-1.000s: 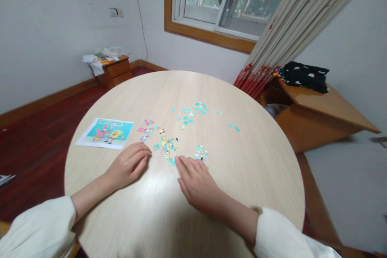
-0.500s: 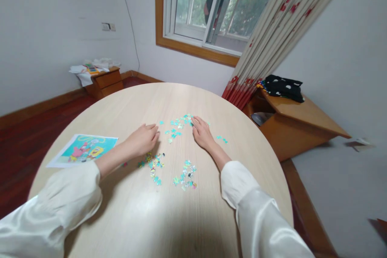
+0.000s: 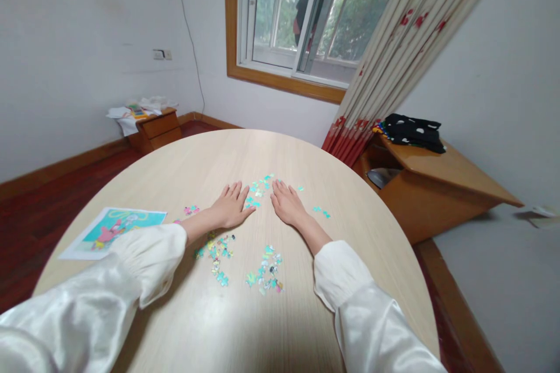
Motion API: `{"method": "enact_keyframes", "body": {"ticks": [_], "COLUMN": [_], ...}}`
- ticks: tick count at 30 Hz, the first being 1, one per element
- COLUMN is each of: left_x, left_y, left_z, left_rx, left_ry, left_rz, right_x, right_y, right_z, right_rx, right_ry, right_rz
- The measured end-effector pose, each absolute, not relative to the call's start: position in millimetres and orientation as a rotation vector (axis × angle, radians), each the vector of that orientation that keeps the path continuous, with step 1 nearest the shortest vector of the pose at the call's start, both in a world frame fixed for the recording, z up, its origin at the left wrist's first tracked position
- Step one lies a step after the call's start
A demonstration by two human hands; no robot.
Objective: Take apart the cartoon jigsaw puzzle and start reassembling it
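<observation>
My left hand (image 3: 231, 206) lies flat on the round table with its fingers spread, left of a group of turquoise and pale jigsaw puzzle pieces (image 3: 261, 186). On the other side of that group, my right hand (image 3: 287, 203) rests palm down, its fingers stretched out and holding nothing. Nearer to me are two more clusters: mixed yellow and turquoise puzzle pieces (image 3: 216, 253) on the left, and turquoise and white puzzle pieces (image 3: 271, 268) in the middle. Pink puzzle pieces (image 3: 191, 210) lie beyond my left wrist. My left sleeve partly covers a printed cartoon picture (image 3: 109, 232).
The pale wooden table (image 3: 210, 332) fills the foreground. A few turquoise pieces (image 3: 322, 212) lie right of my right hand. Beyond the table stand a small drawer cabinet (image 3: 161, 130) and a tilted wooden cabinet (image 3: 446, 198) with black cloth (image 3: 413, 131). A curtain (image 3: 385, 64) hangs beside the window.
My left hand has moved right and flattened out, its fingers now spread beside the far pieces, which sit in a narrower group. My right hand has shifted slightly and stays flat.
</observation>
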State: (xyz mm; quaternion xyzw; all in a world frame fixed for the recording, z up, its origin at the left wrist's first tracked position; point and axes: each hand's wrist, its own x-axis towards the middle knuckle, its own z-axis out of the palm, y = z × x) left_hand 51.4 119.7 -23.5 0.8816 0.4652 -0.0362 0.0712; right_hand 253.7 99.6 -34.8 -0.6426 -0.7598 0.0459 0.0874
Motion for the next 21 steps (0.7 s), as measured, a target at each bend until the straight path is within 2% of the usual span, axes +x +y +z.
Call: {"method": "enact_keyframes", "body": {"ticks": [5, 12, 16, 21], "left_x": [50, 16, 5, 14], "left_y": [134, 153, 162, 164], "left_z": [-17, 27, 44, 29], "left_rx": [2.756, 2.491, 2.414, 2.533], "left_ry": [1.128, 1.494, 1.518, 1.407], "left_rz": [0.001, 0.454, 0.392, 0.219], "right_x": [256, 264, 268, 268], "right_y": [95, 103, 122, 131], "right_z": [-38, -41, -41, -43], "right_rx": [-1.806, -1.687, -1.65, -1.707], "right_ry": [-2.258, -2.2, -2.018, -2.152], "right_rz": [0.08, 0.007, -0.062, 0.003]}}
